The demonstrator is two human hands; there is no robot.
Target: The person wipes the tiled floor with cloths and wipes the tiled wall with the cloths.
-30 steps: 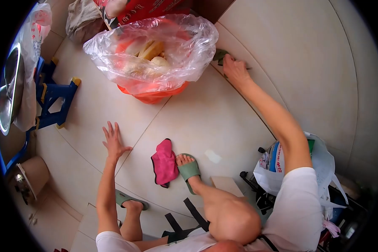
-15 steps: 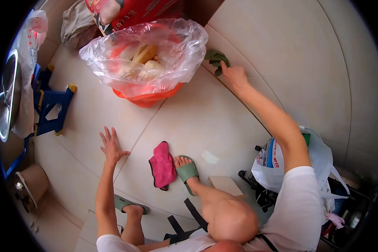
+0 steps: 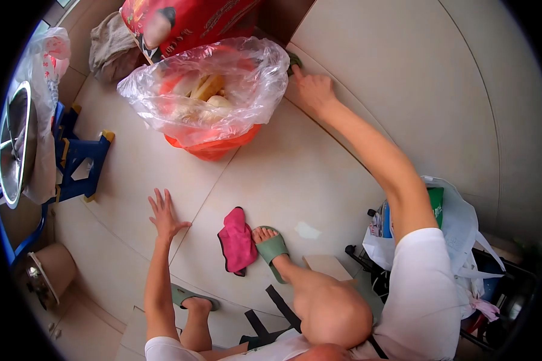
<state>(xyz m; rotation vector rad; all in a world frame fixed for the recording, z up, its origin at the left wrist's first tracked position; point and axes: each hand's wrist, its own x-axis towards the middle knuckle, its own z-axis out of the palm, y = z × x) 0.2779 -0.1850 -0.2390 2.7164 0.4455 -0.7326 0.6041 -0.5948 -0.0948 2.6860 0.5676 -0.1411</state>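
Observation:
My right hand (image 3: 315, 90) reaches up along the foot of the tiled wall. Its fingers are on a dark green cloth (image 3: 293, 61), which shows only in part beside a clear plastic bag (image 3: 260, 75). My left hand (image 3: 166, 216) is spread over the floor tiles (image 3: 205, 180), fingers apart, with nothing in it. Between that hand and my sandaled foot lies a crumpled pink cloth (image 3: 238, 240) with a dark edge. The plastic bag stands open in a red-orange bag (image 3: 214, 147) and holds yellowish and whitish food pieces.
A large red package (image 3: 193, 24) and a greyish cloth (image 3: 111, 48) sit behind the bag. At left, a blue stool (image 3: 81, 162) stands near a metal basin (image 3: 18, 144). A white bag (image 3: 464, 240) of goods is by my right arm.
My right hand has moved up and left along the wall base with the green cloth, closer behind the plastic bag. My left hand stays spread. The whole view has shifted slightly.

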